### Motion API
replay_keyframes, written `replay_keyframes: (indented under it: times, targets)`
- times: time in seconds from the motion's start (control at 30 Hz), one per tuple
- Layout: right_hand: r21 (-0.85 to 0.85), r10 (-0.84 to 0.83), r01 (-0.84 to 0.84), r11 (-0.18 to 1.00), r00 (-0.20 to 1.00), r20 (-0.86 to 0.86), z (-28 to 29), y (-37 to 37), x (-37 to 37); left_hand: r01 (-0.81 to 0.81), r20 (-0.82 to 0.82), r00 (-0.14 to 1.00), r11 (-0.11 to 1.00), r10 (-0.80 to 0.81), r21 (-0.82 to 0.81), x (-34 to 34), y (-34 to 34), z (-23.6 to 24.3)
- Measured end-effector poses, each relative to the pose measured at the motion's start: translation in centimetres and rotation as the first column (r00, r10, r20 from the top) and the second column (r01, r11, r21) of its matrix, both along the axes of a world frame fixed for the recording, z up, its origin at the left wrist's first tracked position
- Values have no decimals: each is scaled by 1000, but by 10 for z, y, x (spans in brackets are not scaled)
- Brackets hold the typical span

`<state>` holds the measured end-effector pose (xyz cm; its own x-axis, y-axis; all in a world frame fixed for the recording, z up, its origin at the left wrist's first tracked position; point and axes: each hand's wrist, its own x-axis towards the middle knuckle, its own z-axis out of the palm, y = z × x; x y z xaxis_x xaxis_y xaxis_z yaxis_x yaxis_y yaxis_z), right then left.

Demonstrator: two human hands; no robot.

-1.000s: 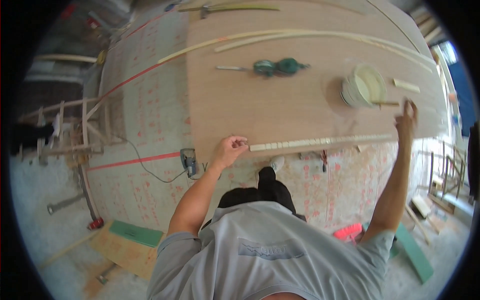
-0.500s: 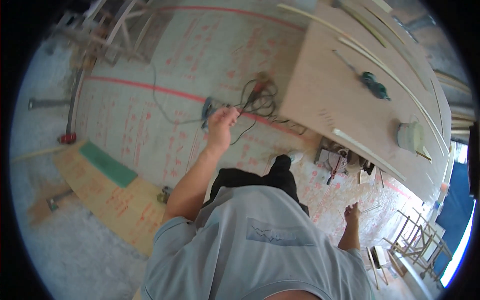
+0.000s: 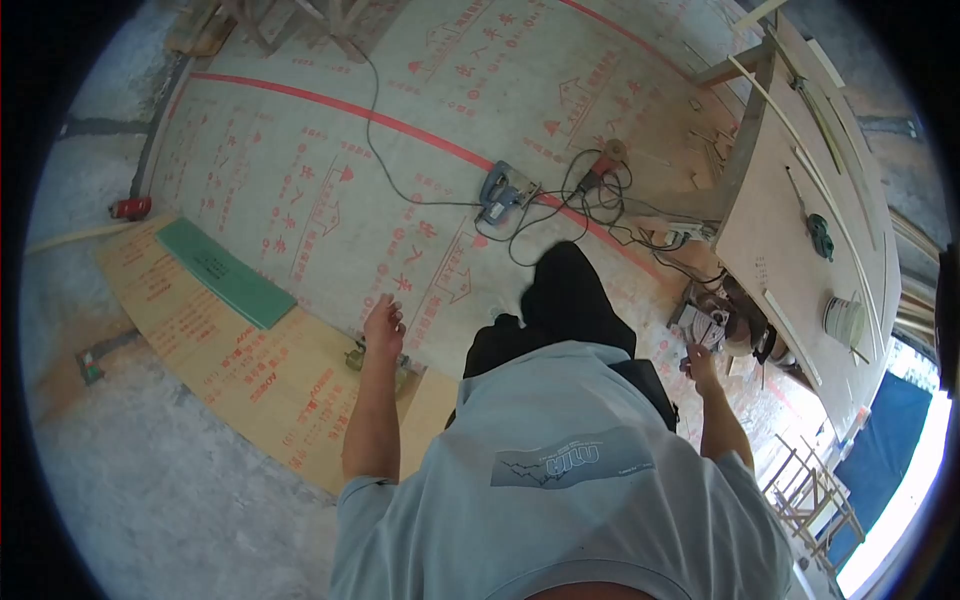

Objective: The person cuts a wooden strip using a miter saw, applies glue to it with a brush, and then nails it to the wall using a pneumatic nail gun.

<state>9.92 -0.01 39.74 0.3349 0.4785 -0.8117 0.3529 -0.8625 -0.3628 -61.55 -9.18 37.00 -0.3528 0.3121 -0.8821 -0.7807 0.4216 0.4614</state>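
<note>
My left hand (image 3: 383,318) hangs at my side above the paper-covered floor, fingers loosely curled, holding nothing. My right hand (image 3: 697,362) hangs on the other side, near a power tool (image 3: 712,322) lying under the table edge; whether anything is in it is unclear. A long wooden board (image 3: 790,215) serves as a tabletop at the right. On it lie a green tool (image 3: 820,235), a white bucket (image 3: 845,322) and thin wooden strips (image 3: 795,325). I am stepping away from the table with one dark trouser leg (image 3: 565,290) forward.
A blue-grey power tool (image 3: 500,195) and tangled cables (image 3: 590,205) lie on the printed floor paper ahead. A red line (image 3: 330,105) crosses the floor. A green panel (image 3: 225,272) rests on a plywood sheet (image 3: 240,370) at left. Wooden frames (image 3: 810,495) stand at lower right.
I have turned away from the table. Both hands left the strip at the board's edge and dropped to my sides. The table now lies at the far right.
</note>
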Motion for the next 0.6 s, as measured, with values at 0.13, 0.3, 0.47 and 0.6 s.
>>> replay_keyframes:
  times: [0.13,0.3,0.47,0.6]
  targets:
    - [-93,108,-107,990,994,3,-7,40,-50,90,-76,993,995,-93,-37,-17,28,-21]
    - [-124,252,-251,960,968,-12,-73,134,-120,-29,-153,988,997,17,-76,-76,90,-28]
    - [-57,382,-387,920,921,-82,-192,285,-202,-141,-319,943,982,95,-122,-184,162,-39]
    - [265,567,-936,231,351,745,-221,445,-245,70,-153,980,945,-124,-319,-238,309,-27]
